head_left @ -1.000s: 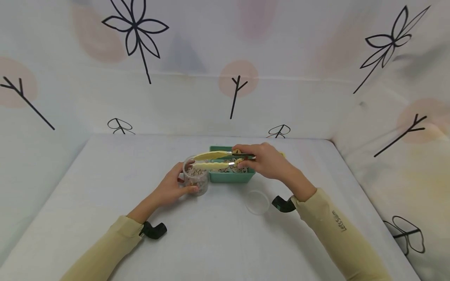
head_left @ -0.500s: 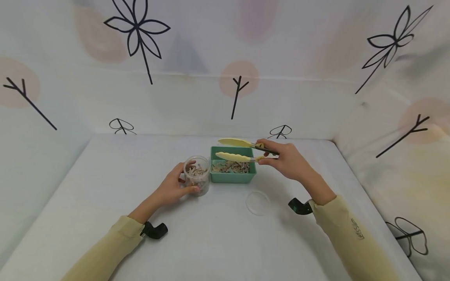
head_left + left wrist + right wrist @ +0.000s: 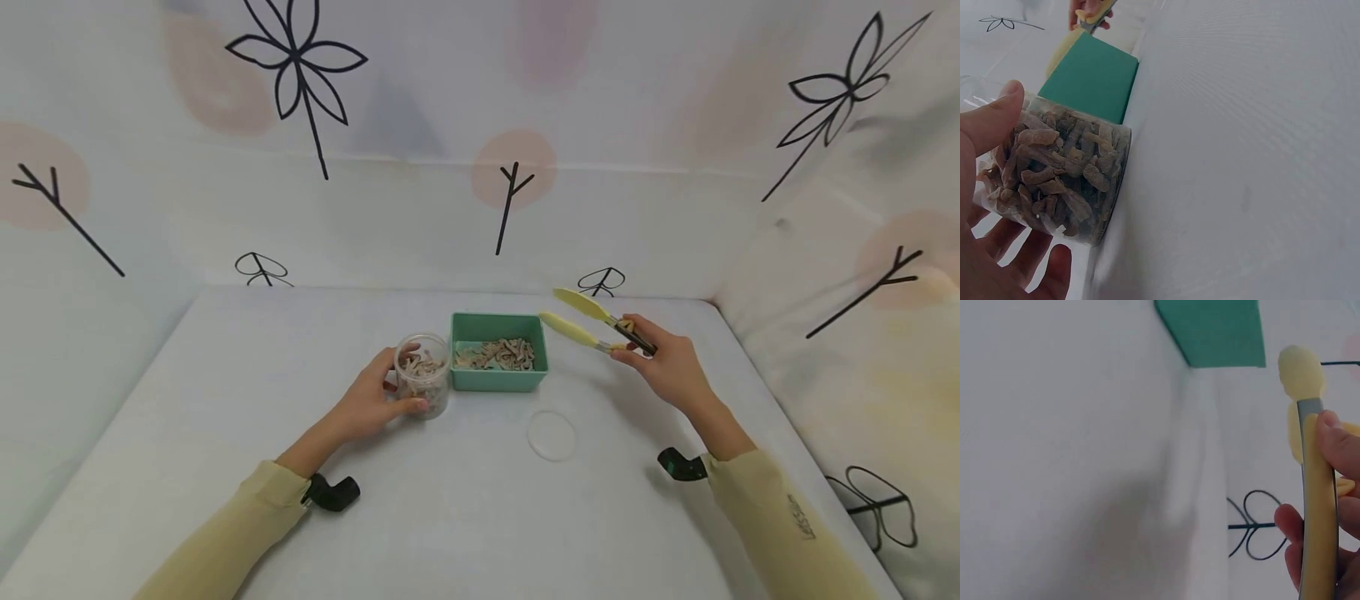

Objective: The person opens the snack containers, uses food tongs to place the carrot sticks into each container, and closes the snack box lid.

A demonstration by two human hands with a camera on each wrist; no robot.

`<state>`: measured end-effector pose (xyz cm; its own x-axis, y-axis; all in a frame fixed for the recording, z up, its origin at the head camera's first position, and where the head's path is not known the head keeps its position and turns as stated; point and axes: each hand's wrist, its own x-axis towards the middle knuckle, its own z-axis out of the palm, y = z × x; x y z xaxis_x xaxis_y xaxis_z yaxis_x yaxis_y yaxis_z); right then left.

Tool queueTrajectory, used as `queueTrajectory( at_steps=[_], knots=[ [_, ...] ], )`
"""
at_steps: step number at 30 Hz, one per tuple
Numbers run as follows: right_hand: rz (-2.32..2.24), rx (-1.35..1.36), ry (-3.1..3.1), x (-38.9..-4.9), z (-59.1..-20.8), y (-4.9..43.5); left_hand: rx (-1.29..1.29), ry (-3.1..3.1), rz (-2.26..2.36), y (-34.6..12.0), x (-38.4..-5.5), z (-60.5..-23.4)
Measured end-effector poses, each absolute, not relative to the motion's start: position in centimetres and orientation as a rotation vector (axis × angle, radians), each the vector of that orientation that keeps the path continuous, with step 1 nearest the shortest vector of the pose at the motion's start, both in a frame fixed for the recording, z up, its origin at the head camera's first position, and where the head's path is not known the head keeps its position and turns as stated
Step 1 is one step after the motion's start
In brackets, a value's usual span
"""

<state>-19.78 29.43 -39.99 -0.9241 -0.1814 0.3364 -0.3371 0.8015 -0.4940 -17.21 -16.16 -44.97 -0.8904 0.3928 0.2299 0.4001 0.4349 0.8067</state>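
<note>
My left hand [image 3: 369, 398] grips a clear round jar [image 3: 423, 392] standing on the table. Small dried brownish strips fill much of it, seen closely through the wall of the jar [image 3: 1060, 169] in the left wrist view. Right beside the jar is a green rectangular box [image 3: 498, 381] with more dried strips [image 3: 506, 354] in it. To the right of the box, above the table, my right hand [image 3: 670, 367] holds yellow-tipped tongs [image 3: 592, 321]. Their two tips are spread apart with nothing between them. In the right wrist view the tongs [image 3: 1317, 487] run upward from the fingers.
A clear round lid [image 3: 551, 435] lies flat on the white table [image 3: 465, 517], in front of the box. A patterned white cloth [image 3: 420, 225] stands behind and at the sides. Dark camera mounts [image 3: 333, 493] stick out from both sleeves.
My right hand has carried the tongs from over the jar, across the green box, to its right side. The left hand and jar have stayed in place.
</note>
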Motion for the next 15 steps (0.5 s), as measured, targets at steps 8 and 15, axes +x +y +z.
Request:
queueTrajectory(
  at_steps=[8, 15],
  knots=[
    [0.825, 0.304, -2.748, -19.4, -42.4, 31.1, -0.724, -2.671, -1.491, -16.2, -17.1, -44.8],
    [0.767, 0.107, -2.783, -18.8, -43.3, 31.9, -0.729, -2.668, -1.487, -16.2, -16.9, -44.6]
  ],
)
